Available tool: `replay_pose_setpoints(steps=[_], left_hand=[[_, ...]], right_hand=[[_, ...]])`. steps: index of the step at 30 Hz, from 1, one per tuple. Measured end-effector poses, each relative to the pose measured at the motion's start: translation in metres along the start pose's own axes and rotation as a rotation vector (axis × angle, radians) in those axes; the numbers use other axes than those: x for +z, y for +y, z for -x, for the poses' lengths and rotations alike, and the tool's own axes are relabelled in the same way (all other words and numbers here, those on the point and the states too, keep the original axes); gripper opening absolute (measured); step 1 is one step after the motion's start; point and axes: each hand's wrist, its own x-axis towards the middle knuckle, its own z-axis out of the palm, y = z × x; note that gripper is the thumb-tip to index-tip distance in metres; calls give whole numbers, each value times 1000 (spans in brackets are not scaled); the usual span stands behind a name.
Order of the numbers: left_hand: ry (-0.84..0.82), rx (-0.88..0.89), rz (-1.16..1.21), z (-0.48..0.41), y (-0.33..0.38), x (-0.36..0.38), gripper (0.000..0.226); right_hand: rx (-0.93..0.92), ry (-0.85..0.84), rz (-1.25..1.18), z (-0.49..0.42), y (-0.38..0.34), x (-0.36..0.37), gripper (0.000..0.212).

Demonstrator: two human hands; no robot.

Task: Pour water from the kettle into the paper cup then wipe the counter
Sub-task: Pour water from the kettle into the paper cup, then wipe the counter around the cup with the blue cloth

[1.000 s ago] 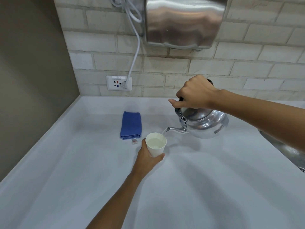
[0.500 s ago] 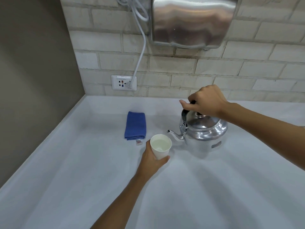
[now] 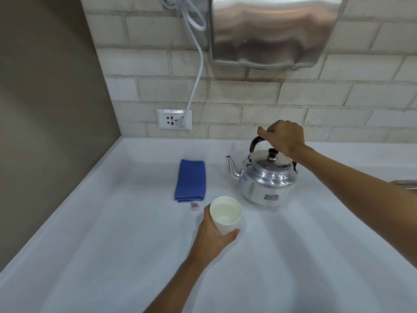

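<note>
White counter (image 3: 112,245) — brick wall (image 3: 248,96), left grip (image 3: 213,239) grasping paper cup (image 3: 226,219), right grip (image 3: 283,136) clenched on kettle (image 3: 266,179)

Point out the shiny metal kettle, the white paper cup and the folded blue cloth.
Shiny metal kettle (image 3: 268,184): head view, on its rounded body.
White paper cup (image 3: 225,227): head view, on its outer wall below the rim.
Folded blue cloth (image 3: 191,180): head view, middle of its top face.

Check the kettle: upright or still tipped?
Upright. The kettle sits flat on the counter, lid level, spout clear of the cup. The right hand grips its handle.
</note>
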Motion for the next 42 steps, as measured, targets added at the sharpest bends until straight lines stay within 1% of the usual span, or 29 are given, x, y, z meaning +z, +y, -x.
replay_pose_setpoints(steps=[7,12,17,23,26,28,30,32,33,34,35,36,37,39,40,41,42], left_hand=[[3,-9,-15,0,-2,0,77],[11,-4,-26,-1,-4,0,77],[12,2,-18,0,-5,0,76],[5,-12,-19,0,-3,-1,77],[-8,-9,-11,0,-3,-1,79],[-42,-12,-3,0,-1,-3,82],[-119,-23,11,-1,2,-7,92],[-252,-54,33,0,3,-19,111],[-316,-62,19,4,3,-27,117],[-364,-58,-13,8,0,-37,117],[-387,-50,-50,13,-4,-48,112],[-385,-41,-74,18,-9,-61,104],[-356,-38,-74,22,-14,-74,95],[-242,-91,-42,23,-19,-97,79],[-177,-123,-24,20,-20,-106,72],[-118,-136,-19,13,-19,-113,66],[-71,-130,-39,5,-19,-118,61]], right_hand=[[21,-22,-40,-21,0,31,56],[4,-35,-22,-30,-3,46,56],[13,-41,-11,-35,-3,53,51],[-20,6,4,-31,-2,57,56],[-28,-4,21,-25,-4,53,57],[-59,21,22,-15,-7,51,48],[-102,105,-44,7,-11,49,36],[-141,192,-124,41,-11,48,36],[-152,216,-140,60,-8,49,37],[-149,215,-147,82,-3,52,38],[-125,171,-152,106,3,57,40],[-85,85,-154,130,8,64,43],[-35,-30,-151,152,11,70,46],[96,-257,-127,190,15,84,56],[150,-353,-85,204,15,90,63],[167,-406,-22,214,14,95,76],[149,-423,41,221,13,100,93]])
